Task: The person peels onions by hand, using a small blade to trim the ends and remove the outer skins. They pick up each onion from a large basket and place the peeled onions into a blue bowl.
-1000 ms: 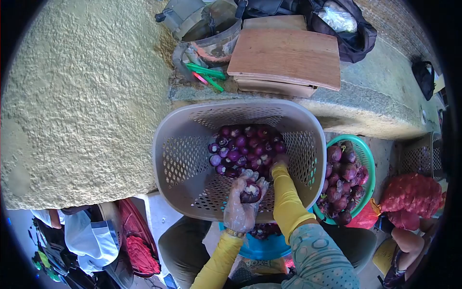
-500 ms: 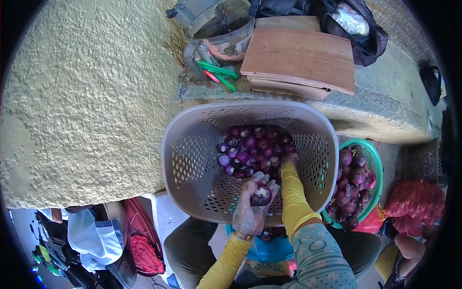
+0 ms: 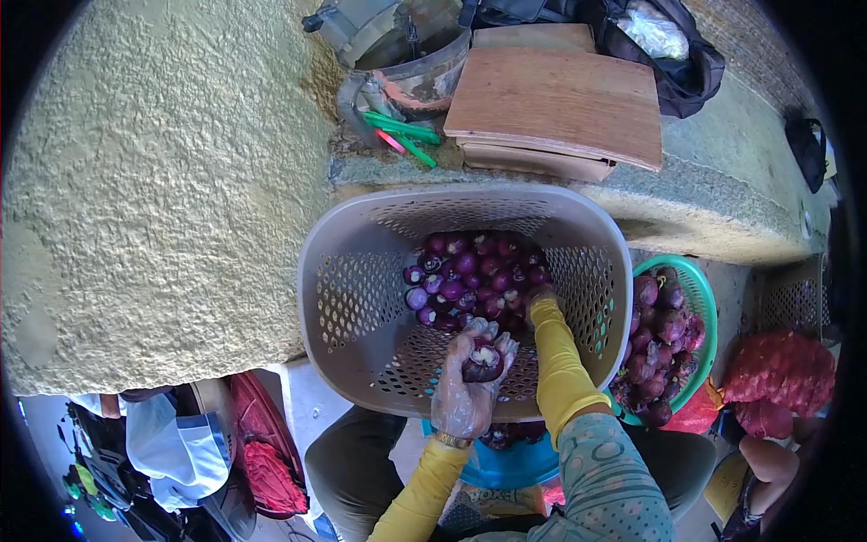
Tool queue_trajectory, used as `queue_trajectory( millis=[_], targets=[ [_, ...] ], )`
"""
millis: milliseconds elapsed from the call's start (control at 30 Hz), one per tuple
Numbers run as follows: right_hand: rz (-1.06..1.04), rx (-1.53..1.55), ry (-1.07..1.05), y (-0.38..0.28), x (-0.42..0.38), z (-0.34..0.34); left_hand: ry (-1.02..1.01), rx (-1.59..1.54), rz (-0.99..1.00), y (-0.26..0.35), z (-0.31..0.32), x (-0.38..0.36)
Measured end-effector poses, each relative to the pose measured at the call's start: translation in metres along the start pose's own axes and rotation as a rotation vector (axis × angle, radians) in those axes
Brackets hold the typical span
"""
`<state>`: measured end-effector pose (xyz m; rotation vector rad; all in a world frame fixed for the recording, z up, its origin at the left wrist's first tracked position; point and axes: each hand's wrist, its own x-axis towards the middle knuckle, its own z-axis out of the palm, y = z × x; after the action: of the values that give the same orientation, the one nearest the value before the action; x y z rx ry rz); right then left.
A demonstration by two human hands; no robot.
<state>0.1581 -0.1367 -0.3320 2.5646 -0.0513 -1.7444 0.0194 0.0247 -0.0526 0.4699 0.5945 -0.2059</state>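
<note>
Purple peeled onions [image 3: 474,275] lie heaped at the far end of a grey perforated plastic basket [image 3: 348,298], which is tilted with its open mouth toward the person. Over the near part of the basket floor, the left hand [image 3: 465,388], covered by a clear plastic glove, is cupped upward with its fingers closed around a single dark purple onion [image 3: 483,361]; the onion's pale cut end shows at the top. A gold bracelet [image 3: 449,440] sits at that wrist, above a yellow sleeve. To the right, the right hand [image 3: 539,296] reaches deeper into the basket and touches the right edge of the heap; only its fingertips show past the yellow sleeve [image 3: 560,366], so whether it is spread or closed on anything cannot be told.

Right of the basket, touching its side, stands a green round plastic basket [image 3: 703,312] filled with darker unpeeled onions [image 3: 655,348]. Further right lies a red mesh sack [image 3: 781,370]. Beneath the grey basket's near rim a blue plastic tub [image 3: 510,465] shows, with a few onions in it. On the stone ledge at the far side rests a brown wooden board [image 3: 560,104], with green and pink plastic-handled tools [image 3: 402,135] just left of it and a black bag [image 3: 668,54] behind. A rough yellow plastered wall [image 3: 153,181] fills the left.
</note>
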Motion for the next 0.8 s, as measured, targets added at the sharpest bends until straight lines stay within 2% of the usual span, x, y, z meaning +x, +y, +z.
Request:
queue_trajectory(
  millis=[67,200,233,333,467,533,567,633,667,700,800],
  targets=[
    [-0.034,-0.037,-0.062,0.001,-0.005,0.003,0.04,0.003,0.006,0.0,0.002,-0.001],
    [0.024,-0.037,0.207,-0.007,0.034,0.04,0.062,0.012,-0.004,0.001,0.006,-0.003],
    [0.047,-0.013,0.3,-0.009,0.033,0.038,0.059,0.01,0.001,0.001,0.004,-0.002],
    [0.009,-0.045,0.395,-0.011,-0.002,0.035,0.063,0.013,0.003,0.002,0.003,-0.002],
    [0.05,0.113,0.368,-0.01,0.009,0.027,0.068,0.024,0.006,0.003,0.005,-0.003],
    [-0.005,0.081,0.119,-0.012,-0.008,0.009,0.068,0.009,0.011,0.002,0.005,-0.003],
    [-0.002,0.082,0.12,-0.016,-0.015,0.008,0.069,-0.003,0.018,0.002,0.004,-0.002],
    [-0.055,0.007,0.251,-0.022,-0.008,0.018,0.037,-0.071,0.01,0.001,-0.001,0.003],
    [-0.08,-0.147,0.322,-0.015,0.073,0.058,0.014,-0.138,0.002,0.001,-0.005,0.003],
    [-0.076,-0.148,0.317,-0.013,0.048,0.057,0.017,-0.141,-0.003,0.003,-0.006,0.002],
    [-0.289,-0.119,0.225,-0.001,-0.012,-0.018,-0.08,-0.322,0.013,0.007,-0.004,0.007]
  ],
)
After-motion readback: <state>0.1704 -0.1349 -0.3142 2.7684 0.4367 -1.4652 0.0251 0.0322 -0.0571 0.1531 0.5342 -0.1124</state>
